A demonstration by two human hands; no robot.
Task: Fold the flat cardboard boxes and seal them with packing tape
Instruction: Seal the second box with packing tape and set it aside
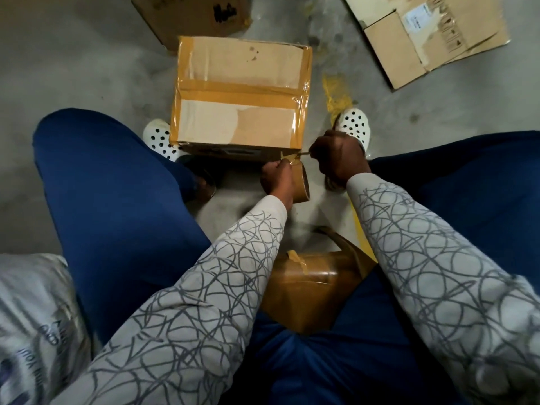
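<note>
Box [239, 92] stands between white clogs [159, 138], flat cardboard [423, 39] beyond, perhaps wrapped tape [304, 285] nearer.

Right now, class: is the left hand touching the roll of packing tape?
Touching. The head view shows the left hand gripping the tape roll, while the right hand pinches the loose tape end.

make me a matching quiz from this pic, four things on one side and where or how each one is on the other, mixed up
1 nearest box
2 tape roll
3 flat cardboard
4 spare tape roll

a gripped by the left hand
b lies unfolded, upper right
c rests on the blue trousers
d sealed with brown tape

Pairs: 1-d, 2-a, 3-b, 4-c
</note>
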